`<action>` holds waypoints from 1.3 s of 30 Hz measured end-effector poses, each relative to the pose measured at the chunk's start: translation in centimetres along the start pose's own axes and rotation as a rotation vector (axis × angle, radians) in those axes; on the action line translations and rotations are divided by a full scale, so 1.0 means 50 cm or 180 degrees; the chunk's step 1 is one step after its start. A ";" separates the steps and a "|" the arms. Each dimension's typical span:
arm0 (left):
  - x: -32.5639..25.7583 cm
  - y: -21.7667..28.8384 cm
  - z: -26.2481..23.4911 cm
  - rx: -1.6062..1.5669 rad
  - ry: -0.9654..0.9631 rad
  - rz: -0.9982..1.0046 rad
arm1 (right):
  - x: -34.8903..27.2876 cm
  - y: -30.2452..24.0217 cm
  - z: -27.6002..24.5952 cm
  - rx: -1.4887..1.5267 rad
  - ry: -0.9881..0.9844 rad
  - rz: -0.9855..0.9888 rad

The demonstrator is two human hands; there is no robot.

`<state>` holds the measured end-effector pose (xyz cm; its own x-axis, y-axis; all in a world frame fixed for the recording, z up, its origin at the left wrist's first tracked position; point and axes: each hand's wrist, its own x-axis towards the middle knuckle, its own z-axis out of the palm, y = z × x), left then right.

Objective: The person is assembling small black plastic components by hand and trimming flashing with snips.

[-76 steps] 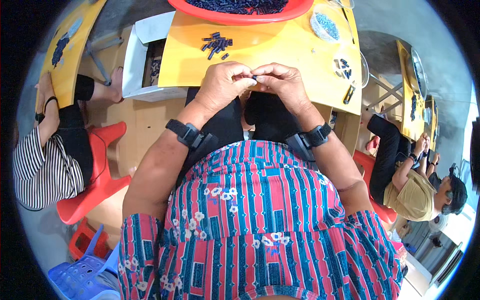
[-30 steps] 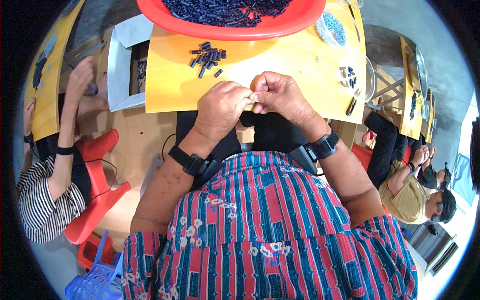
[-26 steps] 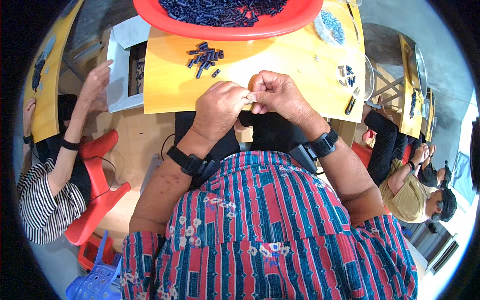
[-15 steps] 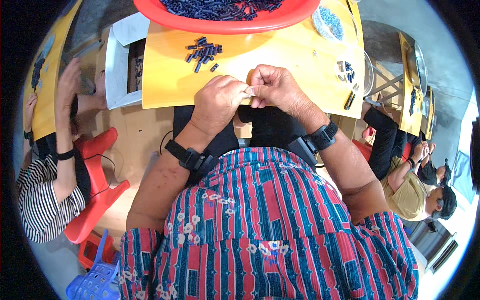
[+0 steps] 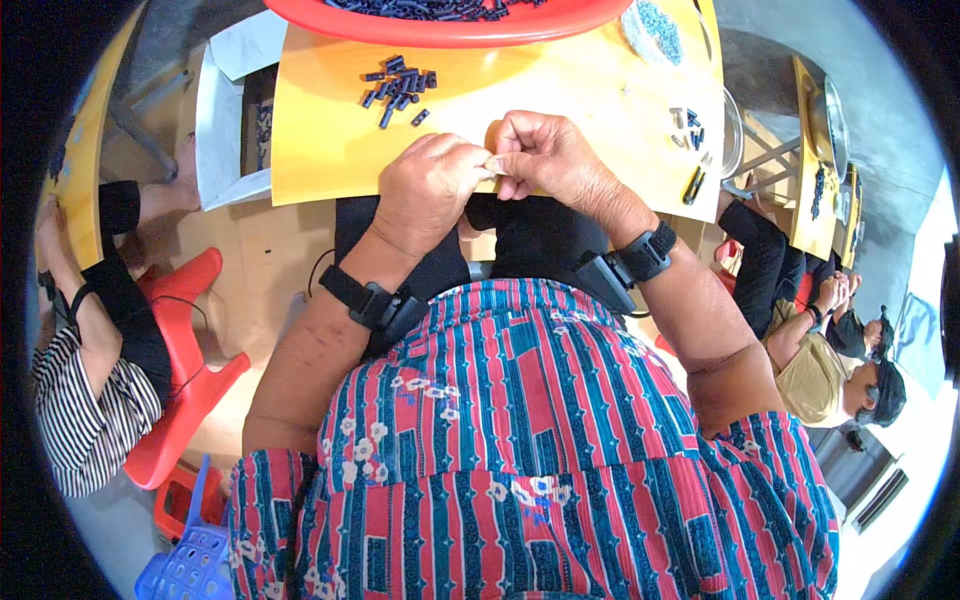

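My left hand (image 5: pixel 432 190) and my right hand (image 5: pixel 548 162) meet at the front edge of the yellow table (image 5: pixel 330 150). Both are closed, thumbs and forefingers pinched together at one spot. Whatever sits between the fingertips is too small and too covered to make out. Beyond my left hand lies a loose pile of short dark cylindrical pieces (image 5: pixel 403 86). To the right of my right hand are a few small dark and silvery pieces (image 5: pixel 690 128). Near them a black-handled tool (image 5: pixel 695 184) rests by the table's right edge.
A red basin (image 5: pixel 470 36) heaped with dark pieces stands at the far side. Right of it is a clear container (image 5: pixel 655 32) of small blue bits. A white box (image 5: pixel 228 110) adjoins the table's left side. People sit at tables on both sides; red stools (image 5: pixel 180 340) stand left.
My hands stay pinched together with little movement. The whole view has shifted slightly, so the table appears higher. The person at left has lowered a raised arm.
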<state>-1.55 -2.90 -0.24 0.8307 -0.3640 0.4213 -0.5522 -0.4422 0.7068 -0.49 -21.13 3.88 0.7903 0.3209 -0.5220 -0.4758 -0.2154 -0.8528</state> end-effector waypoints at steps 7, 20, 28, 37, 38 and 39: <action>-0.009 -0.006 0.005 -0.0096 -0.0005 -0.0030 | 0.002 0.005 0.001 -0.0010 -0.0094 0.0048; 0.007 -0.018 -0.034 -0.2268 -0.0665 -0.2185 | 0.003 0.044 0.006 0.0187 0.0018 -0.0945; -0.008 -0.012 -0.035 -0.2730 -0.0534 -0.2360 | 0.011 0.065 0.036 0.0033 0.0292 -0.1575; -0.012 0.007 -0.041 -0.2895 -0.0630 -0.2396 | -0.003 0.057 0.030 0.0236 0.0077 -0.1358; -0.011 0.010 -0.041 -0.3001 -0.0575 -0.2409 | -0.002 0.059 0.028 0.0238 0.0083 -0.1361; -0.010 0.012 -0.040 -0.3000 -0.0580 -0.2406 | -0.001 0.063 0.025 0.0336 0.0061 -0.1430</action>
<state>-2.15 -1.34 1.14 0.8562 -0.4158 -0.3065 0.3961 0.1476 0.9063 -2.51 -20.67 1.19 0.9337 0.3437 -0.1005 -0.1203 0.0366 -0.9921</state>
